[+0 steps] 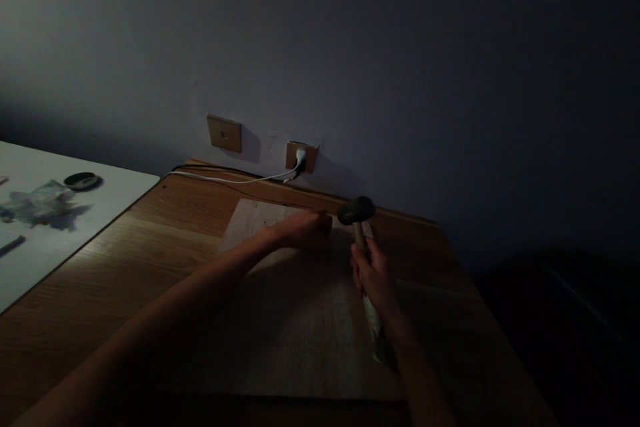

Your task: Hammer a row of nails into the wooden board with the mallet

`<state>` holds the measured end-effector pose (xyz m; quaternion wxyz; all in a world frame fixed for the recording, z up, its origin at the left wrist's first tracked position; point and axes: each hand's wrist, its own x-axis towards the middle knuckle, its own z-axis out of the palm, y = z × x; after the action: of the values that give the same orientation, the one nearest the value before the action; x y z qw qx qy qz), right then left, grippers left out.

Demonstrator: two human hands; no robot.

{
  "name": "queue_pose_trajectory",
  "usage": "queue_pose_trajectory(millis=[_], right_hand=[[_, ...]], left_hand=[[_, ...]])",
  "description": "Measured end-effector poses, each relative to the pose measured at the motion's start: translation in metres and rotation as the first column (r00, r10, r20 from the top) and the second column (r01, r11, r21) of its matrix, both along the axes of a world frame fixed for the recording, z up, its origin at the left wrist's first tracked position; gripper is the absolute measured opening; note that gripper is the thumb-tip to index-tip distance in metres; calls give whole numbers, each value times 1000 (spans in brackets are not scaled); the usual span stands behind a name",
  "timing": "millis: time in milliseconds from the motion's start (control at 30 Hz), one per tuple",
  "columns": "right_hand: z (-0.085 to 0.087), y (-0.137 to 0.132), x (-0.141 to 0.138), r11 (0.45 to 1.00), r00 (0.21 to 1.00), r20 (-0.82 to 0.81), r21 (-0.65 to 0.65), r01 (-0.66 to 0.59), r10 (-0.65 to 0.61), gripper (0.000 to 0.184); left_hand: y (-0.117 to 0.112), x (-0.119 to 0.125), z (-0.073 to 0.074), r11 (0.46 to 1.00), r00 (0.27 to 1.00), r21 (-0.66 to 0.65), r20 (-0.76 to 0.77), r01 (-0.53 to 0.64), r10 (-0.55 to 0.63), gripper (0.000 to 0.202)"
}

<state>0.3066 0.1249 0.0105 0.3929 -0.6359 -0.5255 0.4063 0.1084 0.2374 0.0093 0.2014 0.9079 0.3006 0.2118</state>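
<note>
My right hand (pixel 373 273) is wrapped around the handle of a mallet (pixel 356 211), whose dark, rounded head is raised over the far part of a pale wooden board (pixel 295 333). The handle's lower end sticks out below my grip. To the left of the mallet head, my left hand (pixel 306 228) is closed over the far side of the board. Its fingers curl inward, and dim light hides whatever is between them. The two hands are apart.
The board lies on a wooden table (pixel 165 233) against the wall. A white plug (pixel 301 156) sits in a wall socket, its cable (pixel 225 179) running left. On the white table (pixel 115 193) are a crumpled plastic bag (pixel 43 203) and a dark round object (pixel 81 181).
</note>
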Motion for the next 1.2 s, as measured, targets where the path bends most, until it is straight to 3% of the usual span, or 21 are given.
queue_pose_trajectory(millis=[100, 267, 400, 533, 700, 867, 1000, 1200], right_hand=[[2, 1, -1, 997, 997, -37, 31, 65, -64, 37], [1, 2, -2, 999, 998, -51, 29, 40, -39, 38], [-1, 1, -3, 999, 998, -57, 30, 29, -28, 35], [-1, 1, -4, 999, 997, -67, 19, 32, -31, 37], [3, 0, -5, 1000, 996, -81, 11, 24, -23, 38], [4, -2, -5, 999, 998, -58, 36, 3, -1, 36], [-2, 0, -3, 998, 998, -63, 60, -13, 17, 32], [-12, 2, -4, 995, 996, -84, 94, -20, 27, 32]], left_hand=[[-13, 6, 9, 991, 986, 66, -124, 118, -109, 3], [-21, 12, 9, 974, 973, 160, -192, 160, -128, 9], [-20, 13, 4, 980, 973, 104, -173, 172, -153, 6], [-13, 5, 6, 982, 976, 12, -110, 188, -186, 16], [4, -21, 10, 992, 997, -116, 61, 47, -40, 32], [10, -34, -13, 976, 975, -181, 166, -119, 149, 23], [7, -33, -26, 969, 963, -195, 195, -151, 189, 18], [4, -36, -22, 959, 953, -212, 195, -188, 230, 19]])
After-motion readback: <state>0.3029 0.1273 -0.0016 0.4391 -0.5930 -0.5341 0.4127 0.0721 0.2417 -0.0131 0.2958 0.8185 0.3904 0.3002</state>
